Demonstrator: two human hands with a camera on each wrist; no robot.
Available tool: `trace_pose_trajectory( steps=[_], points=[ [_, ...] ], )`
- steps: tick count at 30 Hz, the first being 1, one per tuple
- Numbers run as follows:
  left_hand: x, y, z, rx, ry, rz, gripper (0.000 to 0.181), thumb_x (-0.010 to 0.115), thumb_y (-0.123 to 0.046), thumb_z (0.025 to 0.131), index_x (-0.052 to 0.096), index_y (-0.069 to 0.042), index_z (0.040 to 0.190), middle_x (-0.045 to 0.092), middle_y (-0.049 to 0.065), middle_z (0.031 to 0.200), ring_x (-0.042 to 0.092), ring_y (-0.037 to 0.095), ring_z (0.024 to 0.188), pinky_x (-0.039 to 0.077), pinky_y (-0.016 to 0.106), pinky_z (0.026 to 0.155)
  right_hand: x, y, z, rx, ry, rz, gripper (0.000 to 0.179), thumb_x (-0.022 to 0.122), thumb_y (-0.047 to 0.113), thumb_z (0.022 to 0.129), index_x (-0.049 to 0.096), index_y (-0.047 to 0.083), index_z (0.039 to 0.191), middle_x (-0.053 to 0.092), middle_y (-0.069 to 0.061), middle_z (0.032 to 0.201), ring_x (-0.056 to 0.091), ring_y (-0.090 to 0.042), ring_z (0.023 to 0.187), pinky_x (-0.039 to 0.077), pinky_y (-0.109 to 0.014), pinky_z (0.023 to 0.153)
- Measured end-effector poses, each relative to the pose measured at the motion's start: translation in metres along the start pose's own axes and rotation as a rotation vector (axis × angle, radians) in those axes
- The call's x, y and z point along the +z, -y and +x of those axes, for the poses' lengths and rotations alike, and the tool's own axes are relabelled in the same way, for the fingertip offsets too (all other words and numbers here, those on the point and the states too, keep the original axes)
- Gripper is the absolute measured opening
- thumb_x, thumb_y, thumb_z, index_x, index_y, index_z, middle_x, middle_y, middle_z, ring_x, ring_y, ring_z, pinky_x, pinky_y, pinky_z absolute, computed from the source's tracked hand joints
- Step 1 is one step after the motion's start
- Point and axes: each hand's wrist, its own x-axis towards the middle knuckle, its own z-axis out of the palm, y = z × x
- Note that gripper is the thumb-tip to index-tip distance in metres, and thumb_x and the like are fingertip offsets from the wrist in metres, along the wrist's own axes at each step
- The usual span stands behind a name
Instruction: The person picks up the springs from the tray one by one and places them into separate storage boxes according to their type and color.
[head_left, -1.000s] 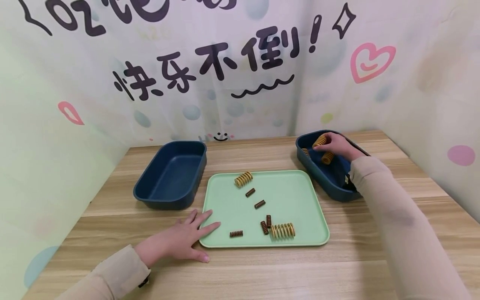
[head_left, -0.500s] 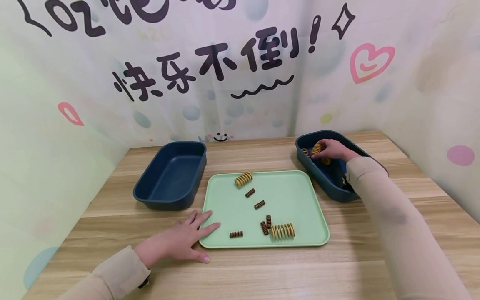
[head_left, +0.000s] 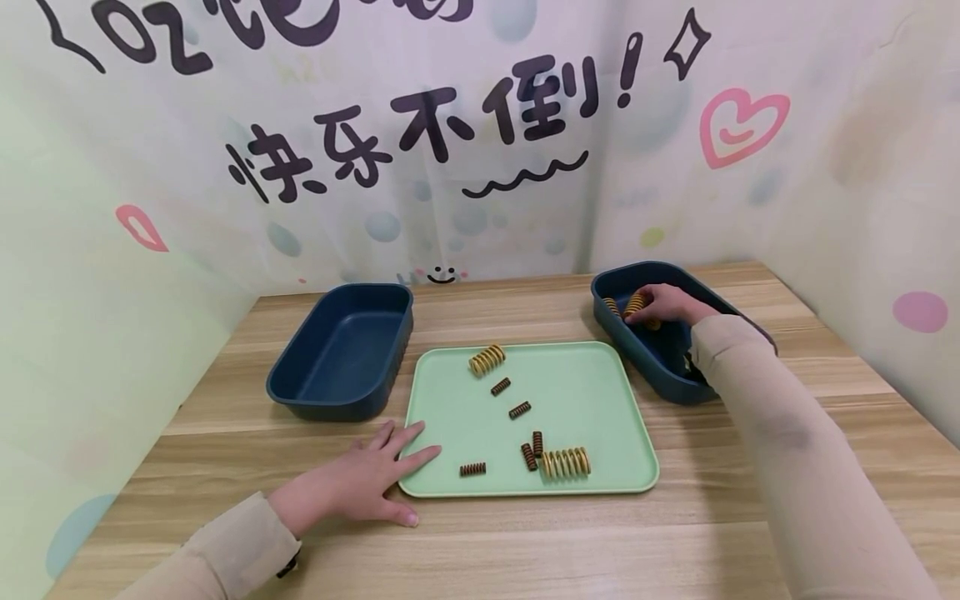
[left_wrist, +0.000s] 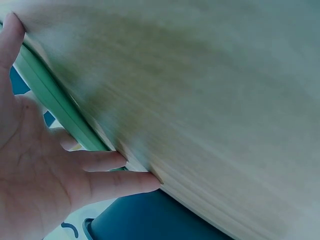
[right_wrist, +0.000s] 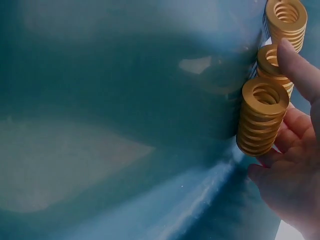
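In the head view my right hand [head_left: 667, 302] reaches into the right blue bin [head_left: 660, 379]. Thumb and fingers hold a thick gold spring [head_left: 635, 305] low in the bin; the right wrist view shows the thumb against this middle spring [right_wrist: 267, 62]. Beside it stand two more gold springs, a near one [right_wrist: 261, 120] and a far one [right_wrist: 285, 20]. My left hand [head_left: 367, 479] lies with fingers spread over the left edge of the light green tray [head_left: 585, 375]. On that tray are two gold springs, one at the back [head_left: 487, 359] and one at the front [head_left: 566, 462].
Several small dark brown springs lie scattered on the tray, among them a front-left one [head_left: 472, 469]. Another blue bin [head_left: 341, 408] stands to the tray's left. A printed cloth [head_left: 480, 225] hangs behind the wooden table [head_left: 465, 546].
My right hand has lowered the gold spring further into the right bin, beside the other springs there, and shifted slightly. The left hand and the tray stay still.
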Motion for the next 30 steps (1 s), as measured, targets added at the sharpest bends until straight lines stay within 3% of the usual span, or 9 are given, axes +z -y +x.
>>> trace_pose_trajectory(
  steps=[7, 17, 30],
  points=[
    [-0.002, -0.001, -0.002, 0.007, 0.001, -0.019, 0.086, 0.052, -0.067, 0.076, 0.025, -0.024, 0.146, 0.011, 0.014, 0.152, 0.015, 0.052, 0.131, 0.029, 0.07, 0.086, 0.0, 0.0, 0.001, -0.02, 0.014, 0.062, 0.061, 0.06, 0.026, 0.088, 0.036, -0.012, 0.129, 0.045, -0.03, 0.118, 0.046, -0.038, 0.102, 0.035, -0.051, 0.095],
    [-0.003, -0.002, -0.001, -0.002, 0.005, -0.01, 0.086, 0.051, -0.067, 0.076, 0.025, -0.024, 0.146, 0.01, 0.014, 0.152, 0.015, 0.051, 0.131, 0.03, 0.069, 0.087, -0.003, -0.001, 0.0, -0.01, 0.019, 0.12, 0.068, 0.06, 0.027, 0.088, 0.029, -0.011, 0.135, 0.033, -0.034, 0.132, 0.038, -0.042, 0.115, 0.026, -0.055, 0.102],
    [-0.003, -0.002, 0.0, 0.0, 0.005, -0.013, 0.084, 0.052, -0.065, 0.077, 0.025, -0.024, 0.146, 0.01, 0.014, 0.152, 0.015, 0.052, 0.131, 0.03, 0.069, 0.088, -0.019, -0.003, -0.009, -0.093, -0.05, 0.276, 0.067, 0.057, 0.024, 0.091, 0.025, -0.012, 0.137, 0.029, -0.033, 0.139, 0.03, -0.043, 0.127, 0.021, -0.052, 0.105]
  ],
)
